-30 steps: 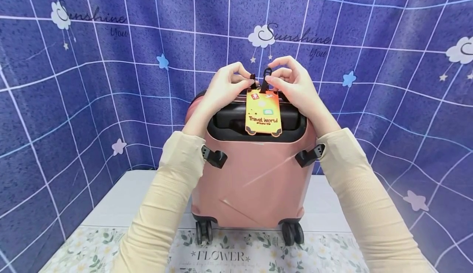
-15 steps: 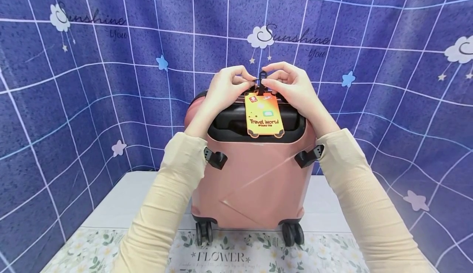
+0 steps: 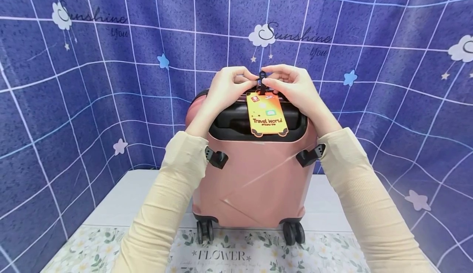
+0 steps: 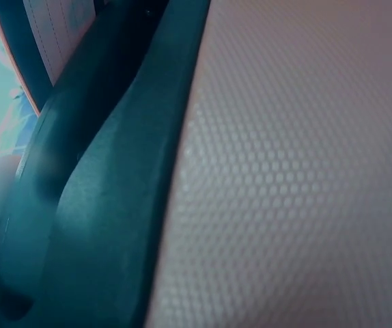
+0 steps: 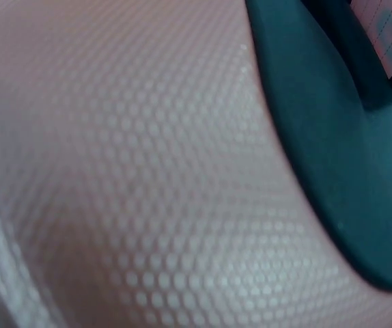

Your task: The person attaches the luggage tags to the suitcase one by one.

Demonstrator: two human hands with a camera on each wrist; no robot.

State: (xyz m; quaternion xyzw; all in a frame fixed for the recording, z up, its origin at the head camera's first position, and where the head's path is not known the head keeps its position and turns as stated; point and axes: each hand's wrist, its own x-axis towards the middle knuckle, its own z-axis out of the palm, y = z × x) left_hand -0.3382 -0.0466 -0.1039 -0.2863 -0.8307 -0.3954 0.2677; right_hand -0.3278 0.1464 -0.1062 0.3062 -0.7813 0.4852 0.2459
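In the head view, the left hand (image 3: 229, 88) and right hand (image 3: 295, 87) meet above a pink suitcase (image 3: 255, 182), each pinching the black strap (image 3: 262, 87) between thumb and forefinger. The yellow-orange luggage tag (image 3: 267, 116) hangs from that strap, slightly tilted, in front of the black handle section (image 3: 230, 119) at the suitcase's top. The suitcase stands upright on its wheels (image 3: 293, 232), which rest on a floral cloth (image 3: 325, 248). In the left wrist view, the textured shell fills the right side, and the tag's lined back shows at the upper left; I cannot tell the grip from there. In the right wrist view, the shell lies left of the dark handle section, with the tag partly visible at the upper right; again the pinch is out of sight.
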